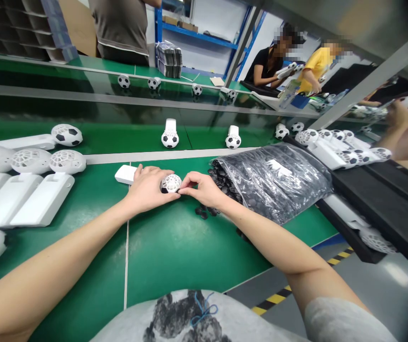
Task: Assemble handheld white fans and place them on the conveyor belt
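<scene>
My left hand [149,188] is wrapped round a white handheld fan [171,182] with a football-patterned round head. The fan's white handle [125,175] sticks out to the left behind my fingers. At the right side of the head, my right hand [200,189] pinches finger and thumb together against the rim. Whatever lies between those fingertips is too small to make out. Several small black pieces [204,212] lie loose on the green table just below my right wrist. More of them spill from the mouth of a clear plastic bag [275,178].
White fans without black patches [43,199] lie in rows at left. Football-patterned fans [170,134] sit on the green belt beyond a grey rail [147,156]. A black tray [382,199] with fans stands at right. Several other people are beyond the line; another person's hands [401,118] hold a fan.
</scene>
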Demonstrator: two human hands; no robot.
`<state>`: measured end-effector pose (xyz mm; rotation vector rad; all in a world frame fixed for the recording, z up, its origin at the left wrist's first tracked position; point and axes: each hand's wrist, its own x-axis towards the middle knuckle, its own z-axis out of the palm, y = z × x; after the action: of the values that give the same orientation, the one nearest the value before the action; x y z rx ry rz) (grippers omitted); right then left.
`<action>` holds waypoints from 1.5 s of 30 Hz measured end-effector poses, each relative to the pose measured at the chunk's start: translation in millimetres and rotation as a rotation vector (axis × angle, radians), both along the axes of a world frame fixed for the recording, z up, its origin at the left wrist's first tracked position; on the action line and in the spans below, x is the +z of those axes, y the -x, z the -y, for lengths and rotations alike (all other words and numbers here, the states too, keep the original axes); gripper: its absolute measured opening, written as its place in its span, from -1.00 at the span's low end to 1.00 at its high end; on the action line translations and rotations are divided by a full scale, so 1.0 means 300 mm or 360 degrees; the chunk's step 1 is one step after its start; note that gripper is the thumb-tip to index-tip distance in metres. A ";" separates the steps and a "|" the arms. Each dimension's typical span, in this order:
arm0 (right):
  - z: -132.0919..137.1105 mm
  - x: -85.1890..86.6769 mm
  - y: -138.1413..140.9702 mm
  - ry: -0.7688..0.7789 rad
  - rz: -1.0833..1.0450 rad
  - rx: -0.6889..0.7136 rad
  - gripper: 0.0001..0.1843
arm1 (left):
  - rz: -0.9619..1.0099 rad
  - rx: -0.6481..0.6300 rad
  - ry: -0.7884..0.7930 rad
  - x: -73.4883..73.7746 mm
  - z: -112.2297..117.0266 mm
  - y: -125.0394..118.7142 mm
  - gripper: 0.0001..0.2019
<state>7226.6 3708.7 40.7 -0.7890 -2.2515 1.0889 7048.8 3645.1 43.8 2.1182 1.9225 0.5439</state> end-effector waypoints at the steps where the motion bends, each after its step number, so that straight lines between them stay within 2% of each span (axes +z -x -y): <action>1: -0.003 -0.001 0.003 0.0029 -0.0006 -0.0004 -0.90 | -0.0004 0.0005 -0.0005 -0.003 -0.001 -0.001 -0.37; 6: -0.020 0.004 0.014 0.0226 0.0066 0.0044 -0.85 | 0.0019 -0.0006 -0.0067 -0.010 -0.012 -0.001 -0.43; 9: -0.034 0.003 0.006 0.0311 0.0097 0.0007 -0.84 | 0.0067 -0.0141 -0.0054 0.000 -0.019 0.025 -0.42; 12: -0.045 -0.006 -0.012 0.0096 0.0315 -0.0146 -0.88 | 0.0059 -0.0265 0.0131 0.015 -0.017 0.051 -0.38; 15: -0.044 -0.019 -0.022 -0.0219 0.0586 -0.0165 -0.89 | 0.0027 -0.0135 0.0253 0.018 -0.007 0.046 -0.30; 18: -0.036 -0.027 -0.020 -0.0290 0.0654 -0.0100 -0.92 | 0.0118 -0.0035 0.0195 0.006 -0.002 0.030 -0.33; 24: -0.004 -0.005 -0.028 -0.0181 0.0563 0.0034 -0.92 | 0.0425 -0.0435 0.0285 0.000 -0.015 0.065 -0.39; 28: 0.024 0.031 -0.036 -0.0348 0.0405 0.0151 -0.89 | 0.0464 -0.0503 0.0326 0.017 -0.015 0.073 -0.40; 31: 0.034 0.048 -0.029 -0.0307 0.0330 0.0127 -0.92 | 0.0449 -0.0564 0.0358 0.027 -0.013 0.064 -0.39; 40: 0.028 0.042 0.005 -0.0671 0.0275 0.0337 -0.88 | 0.0544 -0.0507 0.0197 -0.013 -0.014 0.036 -0.54; 42: 0.025 0.038 0.010 -0.0626 0.0239 0.0284 -0.93 | 0.0565 -0.0466 0.0153 -0.022 -0.014 0.026 -0.59; 45: 0.013 0.033 0.016 -0.0400 0.0138 0.0200 -0.92 | 0.0591 -0.0432 0.0107 -0.029 -0.014 0.014 -0.62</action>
<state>7221.8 3704.9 50.7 -0.6079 -2.4780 0.8164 7044.6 3649.2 35.2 2.0187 1.4094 0.7402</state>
